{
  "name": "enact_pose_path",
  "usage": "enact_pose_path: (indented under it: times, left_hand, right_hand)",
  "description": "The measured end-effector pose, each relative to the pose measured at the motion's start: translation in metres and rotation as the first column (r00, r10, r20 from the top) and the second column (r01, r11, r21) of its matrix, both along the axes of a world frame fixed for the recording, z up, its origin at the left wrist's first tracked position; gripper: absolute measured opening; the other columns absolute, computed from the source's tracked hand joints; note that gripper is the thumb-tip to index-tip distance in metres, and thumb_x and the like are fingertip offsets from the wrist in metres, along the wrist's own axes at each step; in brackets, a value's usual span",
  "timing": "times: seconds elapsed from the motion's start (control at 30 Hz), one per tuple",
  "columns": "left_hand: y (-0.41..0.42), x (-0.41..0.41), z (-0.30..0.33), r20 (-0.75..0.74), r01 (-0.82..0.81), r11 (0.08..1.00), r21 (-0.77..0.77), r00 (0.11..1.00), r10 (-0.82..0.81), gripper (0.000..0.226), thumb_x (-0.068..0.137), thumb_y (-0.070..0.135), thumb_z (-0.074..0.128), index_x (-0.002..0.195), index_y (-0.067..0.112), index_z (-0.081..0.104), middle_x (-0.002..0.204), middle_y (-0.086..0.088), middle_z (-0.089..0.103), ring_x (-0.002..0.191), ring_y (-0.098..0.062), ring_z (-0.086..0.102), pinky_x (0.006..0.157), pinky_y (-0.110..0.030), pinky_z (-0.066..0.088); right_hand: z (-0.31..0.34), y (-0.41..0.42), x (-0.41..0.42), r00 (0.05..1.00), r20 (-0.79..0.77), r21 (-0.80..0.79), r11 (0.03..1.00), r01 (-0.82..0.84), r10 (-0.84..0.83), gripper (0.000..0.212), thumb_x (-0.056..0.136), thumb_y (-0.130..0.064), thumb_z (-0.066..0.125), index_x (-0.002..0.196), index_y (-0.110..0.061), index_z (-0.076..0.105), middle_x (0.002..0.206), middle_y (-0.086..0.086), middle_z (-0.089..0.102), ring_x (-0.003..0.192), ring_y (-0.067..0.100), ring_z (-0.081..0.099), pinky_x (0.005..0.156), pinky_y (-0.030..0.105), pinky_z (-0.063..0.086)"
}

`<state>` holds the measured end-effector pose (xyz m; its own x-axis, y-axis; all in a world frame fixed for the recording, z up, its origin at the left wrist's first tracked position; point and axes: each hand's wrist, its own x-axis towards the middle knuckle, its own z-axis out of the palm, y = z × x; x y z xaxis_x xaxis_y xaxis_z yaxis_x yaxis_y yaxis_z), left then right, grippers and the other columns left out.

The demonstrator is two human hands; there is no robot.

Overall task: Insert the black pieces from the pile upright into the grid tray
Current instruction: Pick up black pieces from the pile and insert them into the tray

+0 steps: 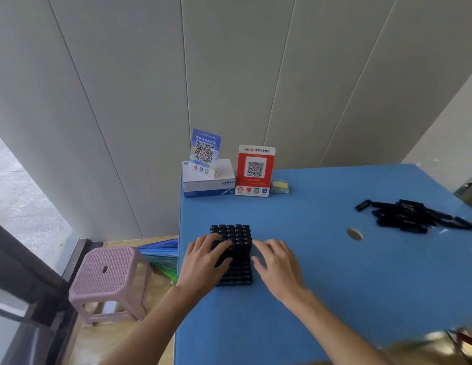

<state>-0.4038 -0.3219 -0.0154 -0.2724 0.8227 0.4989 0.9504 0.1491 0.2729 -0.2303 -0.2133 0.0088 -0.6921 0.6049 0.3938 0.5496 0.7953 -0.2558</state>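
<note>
A black grid tray [233,259] lies near the left edge of a blue table [321,285], and both hands are at it. The far rows of the tray are filled with upright black pieces [233,231]; the near rows [236,277] show open cells. The left hand [203,262] lies over the tray's left side, with its fingers curved across the standing pieces and its thumb reaching in toward the middle. Whether it grips a piece or only presses on the tops cannot be told, since the hand covers that part. The right hand [275,262] sits just beside the tray's right edge, its fingers fairly straight and spread and pointing far-left. The fingertips are at the tray's side, and it holds nothing that can be seen.

The pile of black pieces [411,217] lies loose at the far right of the table, well apart from both hands, and its right end is cut off by the edge of the view. A round hole [354,233] in the tabletop sits between pile and tray.

At the far left corner stand a white box [208,184] with a blue QR card [205,151] on it and a red QR sign [254,171]; the small print is too blurred to read. A pink stool [108,277] stands on the floor to the left.
</note>
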Motion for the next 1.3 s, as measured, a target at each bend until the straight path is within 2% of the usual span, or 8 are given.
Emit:
enact_pose_path:
  times: [0.27, 0.53, 0.67, 0.77, 0.87, 1.0, 1.13, 1.3]
  left_hand:
    - [0.034, 0.061, 0.008, -0.039, 0.093, 0.996, -0.015, 0.995, -0.094, 0.046, 0.068, 0.03, 0.078, 0.11, 0.021, 0.06, 0.11, 0.0, 0.06, 0.104, -0.02, 0.049, 0.09, -0.032, 0.033]
    - [0.086, 0.181, 0.001, -0.025, 0.111, 0.991, -0.07, 0.993, -0.113, 0.041, 0.073, 0.038, 0.074, 0.111, 0.027, 0.062, 0.111, 0.003, 0.061, 0.102, -0.019, 0.055, 0.085, -0.035, 0.047]
    - [0.108, 0.246, -0.012, -0.044, 0.102, 0.992, -0.076, 0.993, -0.105, 0.038, 0.081, 0.048, 0.046, 0.11, 0.029, 0.061, 0.109, 0.004, 0.062, 0.102, -0.016, 0.051, 0.086, -0.03, 0.039]
    - [0.125, 0.291, -0.019, -0.041, 0.1, 0.989, -0.108, 0.994, -0.105, 0.041, 0.081, 0.049, 0.041, 0.11, 0.029, 0.062, 0.109, 0.005, 0.062, 0.101, -0.017, 0.054, 0.083, -0.032, 0.047]
    - [0.142, 0.327, -0.018, -0.023, 0.106, 0.986, -0.129, 0.994, -0.11, 0.036, 0.081, 0.047, 0.048, 0.109, 0.029, 0.063, 0.108, 0.005, 0.062, 0.1, -0.016, 0.054, 0.081, -0.032, 0.05]
    - [0.164, 0.356, -0.018, 0.014, 0.138, 0.978, -0.159, 0.99, -0.138, 0.041, 0.07, 0.038, 0.077, 0.107, 0.029, 0.063, 0.106, 0.007, 0.063, 0.095, -0.015, 0.059, 0.079, -0.03, 0.05]
    - [0.19, 0.361, -0.027, 0.024, 0.143, 0.974, -0.174, 0.99, -0.141, 0.044, 0.067, 0.037, 0.079, 0.107, 0.032, 0.061, 0.106, 0.009, 0.062, 0.096, -0.012, 0.055, 0.077, -0.028, 0.049]
    - [0.246, 0.362, -0.033, 0.032, 0.143, 0.975, -0.171, 0.99, -0.14, 0.044, 0.066, 0.033, 0.081, 0.106, 0.029, 0.063, 0.104, 0.007, 0.063, 0.092, -0.015, 0.06, 0.075, -0.029, 0.051]
  right_hand:
    - [0.006, 0.034, 0.095, 0.98, 0.102, -0.042, 0.983, 0.178, -0.173, 0.036, 0.082, -0.029, 0.068, 0.114, -0.015, 0.06, 0.094, 0.003, 0.063, 0.086, 0.027, 0.059, 0.071, 0.04, 0.053]
    - [0.016, 0.086, 0.238, 0.959, 0.132, -0.073, 0.963, 0.26, -0.25, 0.037, 0.089, -0.035, 0.056, 0.122, -0.018, 0.056, 0.105, 0.002, 0.063, 0.099, 0.024, 0.058, 0.077, 0.037, 0.052]
    - [0.012, 0.113, 0.321, 0.941, 0.115, -0.085, 0.941, 0.328, -0.318, 0.034, 0.083, -0.03, 0.066, 0.114, -0.017, 0.062, 0.097, 0.002, 0.066, 0.092, 0.026, 0.061, 0.071, 0.039, 0.055]
    - [0.004, 0.131, 0.378, 0.929, 0.122, -0.097, 0.928, 0.36, -0.348, 0.034, 0.077, -0.026, 0.073, 0.109, -0.017, 0.065, 0.091, 0.002, 0.067, 0.087, 0.027, 0.063, 0.066, 0.04, 0.055]
    - [-0.003, 0.145, 0.42, 0.917, 0.131, -0.118, 0.912, 0.392, -0.377, 0.034, 0.072, -0.022, 0.078, 0.104, -0.015, 0.067, 0.087, 0.003, 0.067, 0.083, 0.028, 0.064, 0.064, 0.039, 0.056]
    - [-0.013, 0.167, 0.449, 0.912, 0.137, -0.118, 0.908, 0.402, -0.386, 0.031, 0.071, -0.02, 0.077, 0.1, -0.013, 0.069, 0.085, 0.003, 0.069, 0.079, 0.028, 0.065, 0.064, 0.035, 0.056]
    - [-0.02, 0.196, 0.452, 0.916, 0.154, -0.166, 0.904, 0.393, -0.37, 0.035, 0.069, -0.018, 0.08, 0.101, -0.012, 0.069, 0.086, 0.004, 0.069, 0.08, 0.029, 0.066, 0.064, 0.036, 0.056]
    - [-0.023, 0.238, 0.446, 0.918, 0.16, -0.211, 0.896, 0.39, -0.362, 0.031, 0.085, -0.026, 0.064, 0.115, -0.016, 0.063, 0.102, 0.001, 0.067, 0.099, 0.025, 0.06, 0.078, 0.037, 0.053]
